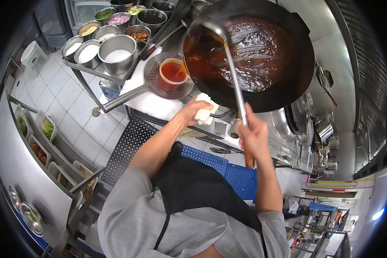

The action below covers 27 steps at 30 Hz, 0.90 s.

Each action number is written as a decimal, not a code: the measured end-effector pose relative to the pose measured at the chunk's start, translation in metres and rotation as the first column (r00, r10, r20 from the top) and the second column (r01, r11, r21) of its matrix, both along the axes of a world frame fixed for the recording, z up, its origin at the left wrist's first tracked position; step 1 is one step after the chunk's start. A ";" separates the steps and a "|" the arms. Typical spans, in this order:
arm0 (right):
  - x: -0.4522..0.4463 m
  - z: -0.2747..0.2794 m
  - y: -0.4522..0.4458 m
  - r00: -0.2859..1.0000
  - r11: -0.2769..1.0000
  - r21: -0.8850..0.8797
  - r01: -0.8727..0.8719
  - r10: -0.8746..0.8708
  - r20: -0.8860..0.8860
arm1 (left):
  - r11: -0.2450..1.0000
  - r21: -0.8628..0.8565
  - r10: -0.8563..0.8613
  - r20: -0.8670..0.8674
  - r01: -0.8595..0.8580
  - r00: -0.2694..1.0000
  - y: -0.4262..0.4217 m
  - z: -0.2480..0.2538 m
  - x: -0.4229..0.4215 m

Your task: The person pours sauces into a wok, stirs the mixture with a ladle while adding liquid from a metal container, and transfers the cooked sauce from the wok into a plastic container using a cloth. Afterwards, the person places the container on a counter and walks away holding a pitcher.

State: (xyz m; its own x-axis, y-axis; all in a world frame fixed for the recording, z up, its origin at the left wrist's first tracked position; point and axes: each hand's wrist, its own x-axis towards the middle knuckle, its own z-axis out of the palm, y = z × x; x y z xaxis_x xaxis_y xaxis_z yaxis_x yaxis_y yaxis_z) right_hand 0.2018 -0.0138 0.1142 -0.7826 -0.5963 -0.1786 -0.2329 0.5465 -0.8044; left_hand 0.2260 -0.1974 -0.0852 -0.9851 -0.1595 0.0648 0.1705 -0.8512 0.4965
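Note:
My left hand point(195, 111) is closed around a folded white cloth point(205, 109) at the handle of a large black wok point(284, 96). Tilted toward the left, the wok holds dark red-brown, glossy sauce point(258, 53). Orange-red liquid runs over its left rim into a round tub of red oil point(172, 74). That tub sits in a perforated strainer point(152, 71) whose long handle points to the lower left. In my right hand point(253, 133) is a long metal ladle point(234, 71) with a wooden grip; its bowl rests inside the wok, against the sauce's left side.
Metal pots of ingredients, including one of white powder point(117, 56), crowd a rack at upper left. A long-handled utensil point(163, 41) lies beside them. White towels point(159, 103) lie under the strainer. More pans point(327, 129) line the right side. Vegetable bins point(47, 127) stand at left.

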 end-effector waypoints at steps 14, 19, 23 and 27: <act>-0.003 0.045 0.021 0.964 0.947 -0.304 0.102 -0.169 -0.204 | 0.997 -0.003 0.073 0.054 -0.072 0.996 0.002 0.004 0.002; 0.023 0.007 0.034 0.981 0.969 -0.152 0.194 -0.189 0.049 | 0.997 0.002 0.077 0.041 -0.077 0.996 0.004 0.003 -0.001; 0.046 -0.012 0.036 0.974 0.989 -0.086 0.117 -0.098 0.204 | 0.998 -0.009 0.066 0.065 -0.066 0.996 0.004 0.001 -0.004; 0.041 0.020 0.046 0.982 0.972 -0.149 0.181 -0.187 -0.024 | 0.997 0.028 0.074 0.070 -0.076 0.995 0.007 0.012 0.002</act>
